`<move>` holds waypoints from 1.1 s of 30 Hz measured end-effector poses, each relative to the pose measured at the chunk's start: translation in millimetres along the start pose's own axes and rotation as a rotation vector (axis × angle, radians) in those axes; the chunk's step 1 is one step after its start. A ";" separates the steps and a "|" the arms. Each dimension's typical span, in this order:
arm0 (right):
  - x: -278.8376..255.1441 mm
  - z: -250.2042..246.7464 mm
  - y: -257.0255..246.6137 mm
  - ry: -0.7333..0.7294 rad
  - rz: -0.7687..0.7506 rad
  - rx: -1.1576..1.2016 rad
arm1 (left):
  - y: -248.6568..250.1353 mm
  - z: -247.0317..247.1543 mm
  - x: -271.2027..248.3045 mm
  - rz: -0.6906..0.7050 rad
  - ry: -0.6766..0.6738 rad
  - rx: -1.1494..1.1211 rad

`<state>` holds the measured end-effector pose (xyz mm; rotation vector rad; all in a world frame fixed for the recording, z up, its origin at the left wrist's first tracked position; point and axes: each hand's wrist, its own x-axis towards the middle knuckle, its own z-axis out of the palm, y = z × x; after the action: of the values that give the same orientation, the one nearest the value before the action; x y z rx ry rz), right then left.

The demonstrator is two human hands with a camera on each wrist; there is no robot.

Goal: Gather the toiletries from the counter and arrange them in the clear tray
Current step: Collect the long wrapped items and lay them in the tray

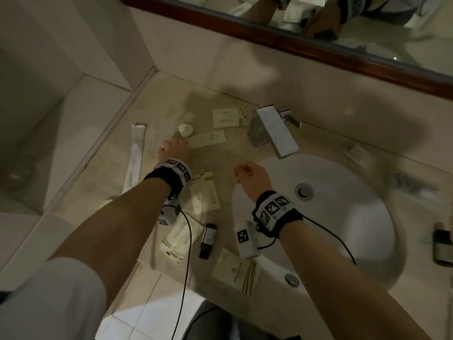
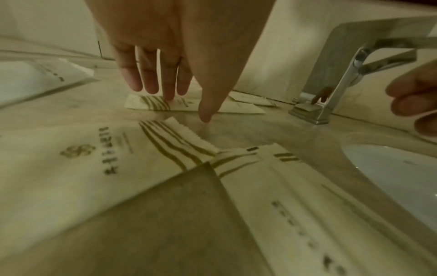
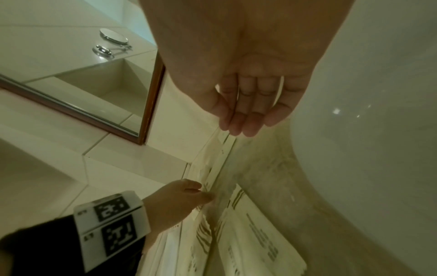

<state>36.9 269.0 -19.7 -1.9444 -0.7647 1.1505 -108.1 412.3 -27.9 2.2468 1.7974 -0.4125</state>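
Several cream toiletry sachets lie scattered on the beige counter (image 1: pixel 228 153). My left hand (image 1: pixel 172 147) reaches forward with straight fingers; its fingertips (image 2: pixel 169 97) press on one gold-striped sachet (image 1: pixel 207 139) (image 2: pixel 151 104), and the thumb tip touches the counter beside it. A small round white item (image 1: pixel 186 128) sits just beyond. My right hand (image 1: pixel 246 171) (image 3: pixel 246 123) hovers over the basin's left rim, fingers relaxed, holding nothing. A long toothbrush packet (image 1: pixel 136 155), more sachets (image 1: pixel 204 192) (image 2: pixel 78 158) and a dark bottle (image 1: pixel 208 240) lie nearer me. I cannot make out a clear tray.
A square chrome faucet (image 1: pixel 272 131) (image 2: pixel 340 74) stands behind the white basin (image 1: pixel 343 231). Another dark bottle (image 1: pixel 443 246) lies at the far right. A blurred see-through shape (image 1: pixel 411 182) lies right of the basin. A wood-framed mirror (image 1: pixel 318 47) runs along the back wall.
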 end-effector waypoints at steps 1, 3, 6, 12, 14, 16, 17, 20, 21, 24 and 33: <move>4.4 1.6 -2.6 -0.022 0.001 -0.008 | -0.3 -1.5 4.2 0.010 -0.006 0.034; 11.2 5.8 -4.3 -0.055 0.008 -0.015 | -2.7 -2.4 11.2 0.052 -0.004 0.102; 12.6 10.4 -1.0 -0.069 -0.005 -0.025 | -9.3 0.7 14.5 0.073 0.026 0.154; -0.9 14.1 16.1 -0.006 0.007 -0.028 | -9.5 -2.5 16.1 0.273 0.057 0.514; -9.0 16.3 22.0 0.015 0.012 -0.035 | -12.2 -7.6 13.2 0.332 0.053 0.569; -19.0 19.7 23.6 0.026 0.006 -0.043 | -15.2 -16.7 5.9 0.339 0.042 0.550; -23.6 21.2 22.8 0.031 0.003 -0.046 | -16.4 -20.6 2.0 0.333 0.033 0.519; -34.7 24.5 13.3 0.037 -0.004 -0.053 | -22.3 -24.2 -8.3 0.308 0.028 0.376; -37.3 25.5 8.8 0.034 -0.011 -0.056 | -25.5 -24.5 -11.1 0.296 0.034 0.322; -39.5 26.5 -4.1 0.035 -0.036 -0.065 | -35.7 -25.4 -13.4 0.242 0.030 0.172; -33.2 29.1 11.2 0.036 0.012 -0.073 | -36.0 -6.9 -0.2 0.260 -0.049 0.318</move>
<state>-1.9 245.4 -23.1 -2.0265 -0.7867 1.1062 -142.8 422.4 -21.6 2.6120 1.4738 -0.7362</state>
